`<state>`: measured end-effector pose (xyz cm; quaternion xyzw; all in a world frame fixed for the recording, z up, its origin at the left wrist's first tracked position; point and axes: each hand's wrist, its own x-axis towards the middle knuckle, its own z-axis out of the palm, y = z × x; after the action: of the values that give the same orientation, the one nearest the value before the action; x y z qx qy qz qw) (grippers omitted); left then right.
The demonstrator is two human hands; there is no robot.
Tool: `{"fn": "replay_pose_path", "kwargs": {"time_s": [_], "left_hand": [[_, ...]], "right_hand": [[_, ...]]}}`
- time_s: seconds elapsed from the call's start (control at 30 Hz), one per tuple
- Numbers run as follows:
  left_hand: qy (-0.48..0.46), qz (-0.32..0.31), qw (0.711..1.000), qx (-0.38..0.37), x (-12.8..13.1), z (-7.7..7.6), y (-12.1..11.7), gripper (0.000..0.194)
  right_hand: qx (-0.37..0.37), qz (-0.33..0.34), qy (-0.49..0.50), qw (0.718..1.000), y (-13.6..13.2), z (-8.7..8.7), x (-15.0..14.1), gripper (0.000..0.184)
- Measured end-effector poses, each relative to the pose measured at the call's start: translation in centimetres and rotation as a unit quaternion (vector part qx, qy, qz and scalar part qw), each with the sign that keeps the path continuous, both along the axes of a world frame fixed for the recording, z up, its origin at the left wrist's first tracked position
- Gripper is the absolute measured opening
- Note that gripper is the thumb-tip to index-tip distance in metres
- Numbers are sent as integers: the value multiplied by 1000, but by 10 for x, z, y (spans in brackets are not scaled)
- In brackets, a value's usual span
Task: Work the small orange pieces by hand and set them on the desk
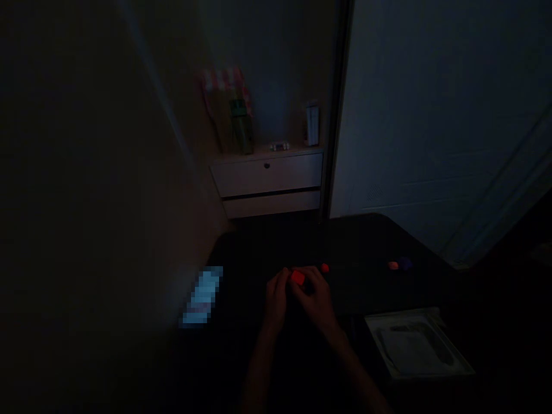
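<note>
The two hands are close together over the dark surface (357, 247). The right hand (317, 290) has its fingers bent around a small, bright red piece (297, 278), with the thumb low and the other fingers on top. The left hand (277, 293) is just beside the piece, with its fingers bent too. It is very dark, so I cannot tell how far open they are or if they hold any of it.

A small red lump (325, 268) sits on the surface, near the right hand. Well apart from it, over to the right, a small pink-orange lump (393, 265) is next to a small purple lump (405, 264). At the low right is a pale, flat tray (446, 339), maybe a box. On the left, a bright blue-white screen (202, 296) shows only as big blurry squares
</note>
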<state>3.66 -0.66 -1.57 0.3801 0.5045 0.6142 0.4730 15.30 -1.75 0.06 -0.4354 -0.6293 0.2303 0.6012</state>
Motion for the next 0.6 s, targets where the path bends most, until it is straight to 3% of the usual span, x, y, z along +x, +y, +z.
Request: {"fn": "replay_pose_path", "kwargs": {"time_s": [0.1,0.23,0.37,0.6], "left_hand": [[28,1,1000,14,0,9,-3,36],[68,-84,991,73,1,19,-7,27],[54,-64,993,80,2,19,-6,27],[66,-53,992,89,0,18,-4,27]], "right_hand": [[-6,7,8,1000,0,0,0,23],[-12,22,7,1000,1,-3,1,30],[-12,34,-3,999,1,-5,1,35],[-26,19,29,999,1,-3,1,19]]}}
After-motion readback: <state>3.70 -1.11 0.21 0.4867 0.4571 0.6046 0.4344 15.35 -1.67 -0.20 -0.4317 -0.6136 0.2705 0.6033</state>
